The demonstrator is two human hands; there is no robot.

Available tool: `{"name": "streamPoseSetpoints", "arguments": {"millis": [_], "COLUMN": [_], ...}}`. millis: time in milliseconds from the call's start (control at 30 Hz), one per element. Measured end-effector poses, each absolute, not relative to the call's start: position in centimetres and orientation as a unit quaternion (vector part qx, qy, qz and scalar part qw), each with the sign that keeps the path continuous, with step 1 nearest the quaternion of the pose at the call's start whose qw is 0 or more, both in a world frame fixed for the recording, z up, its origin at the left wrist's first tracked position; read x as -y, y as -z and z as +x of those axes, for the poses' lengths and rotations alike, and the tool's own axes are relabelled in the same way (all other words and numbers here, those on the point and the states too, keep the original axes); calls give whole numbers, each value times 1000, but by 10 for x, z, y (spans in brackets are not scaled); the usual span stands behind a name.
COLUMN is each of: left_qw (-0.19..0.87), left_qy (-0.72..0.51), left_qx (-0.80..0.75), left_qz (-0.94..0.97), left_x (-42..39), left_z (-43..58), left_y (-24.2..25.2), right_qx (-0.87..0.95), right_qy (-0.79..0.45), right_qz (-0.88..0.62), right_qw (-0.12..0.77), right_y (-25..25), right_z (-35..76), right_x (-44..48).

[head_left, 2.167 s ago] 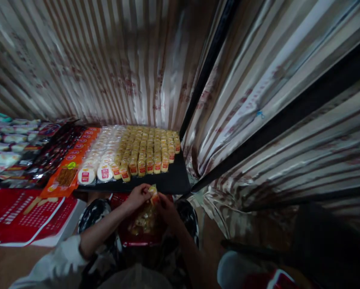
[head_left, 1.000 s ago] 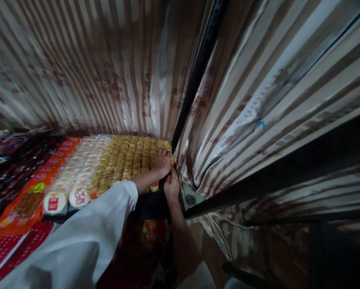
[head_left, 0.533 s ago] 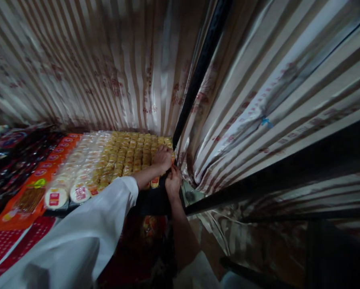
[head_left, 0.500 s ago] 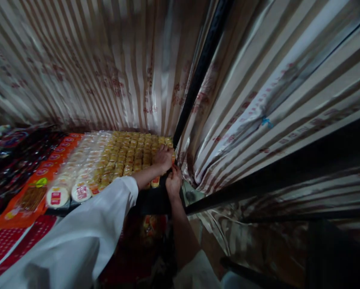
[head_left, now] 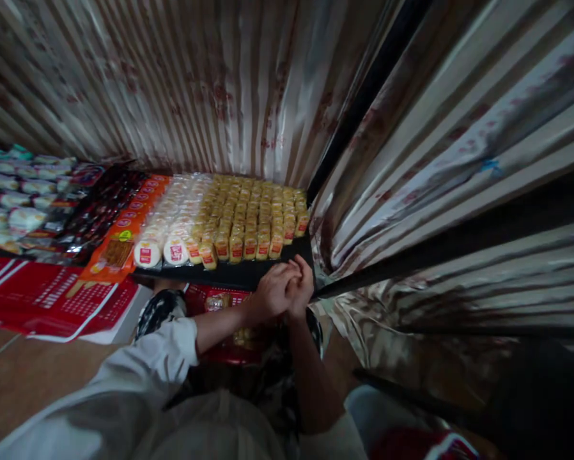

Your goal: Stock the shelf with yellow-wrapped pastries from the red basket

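Note:
My left hand (head_left: 271, 291) and my right hand (head_left: 301, 287) are pressed together over the front edge of the black shelf (head_left: 229, 275). Their fingers are closed against each other, and whatever they might hold is hidden. Beyond them, rows of yellow wrapped cakes (head_left: 251, 220) stand side by side on the shelf. Left of these come white round packs (head_left: 176, 250) in clear wrap, then orange packets (head_left: 119, 246). Below my wrists, a red box (head_left: 195, 300) with some wrapped pieces is partly covered by my arms.
Dark glossy packets (head_left: 100, 214) and white-green packs (head_left: 25, 220) lie farther left. A red printed box (head_left: 52, 297) sits at the front left. Striped sheeting (head_left: 220, 96) hangs behind, with a black pole (head_left: 368, 96) and a dark bar (head_left: 411, 249) at the right.
Both hands have drawn back from the right end of the cake rows toward me and come together. The view has shifted, showing more of the left packs and the red box below.

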State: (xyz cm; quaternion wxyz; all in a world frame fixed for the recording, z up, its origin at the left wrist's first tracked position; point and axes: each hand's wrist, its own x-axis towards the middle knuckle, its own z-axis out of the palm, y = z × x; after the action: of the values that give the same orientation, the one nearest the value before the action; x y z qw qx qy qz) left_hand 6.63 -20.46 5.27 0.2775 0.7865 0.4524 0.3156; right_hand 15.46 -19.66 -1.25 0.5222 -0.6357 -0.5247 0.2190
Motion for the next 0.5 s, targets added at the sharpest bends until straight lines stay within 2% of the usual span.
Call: {"name": "streamPoseSetpoints", "arguments": {"millis": [67, 100, 333, 500], "left_qw": [307, 320, 386, 444], "left_qy": [-328, -324, -260, -115], "left_qx": [-451, -466, -622, -732], "left_qz": [771, 758, 630, 503], "left_x": [235, 248, 296, 289], "left_z": [48, 39, -13, -35], "left_y": [-40, -33, 30, 72], "right_qx": [485, 483, 526, 546], "right_qy": [-281, -304, -413, -472], "right_qz": [-606, -602, -615, -616], "right_qw": [564, 558, 419, 315], "right_y": [21, 26, 87, 126], "right_z": [141, 133, 77, 53], "right_x": [231, 247, 294, 284]}}
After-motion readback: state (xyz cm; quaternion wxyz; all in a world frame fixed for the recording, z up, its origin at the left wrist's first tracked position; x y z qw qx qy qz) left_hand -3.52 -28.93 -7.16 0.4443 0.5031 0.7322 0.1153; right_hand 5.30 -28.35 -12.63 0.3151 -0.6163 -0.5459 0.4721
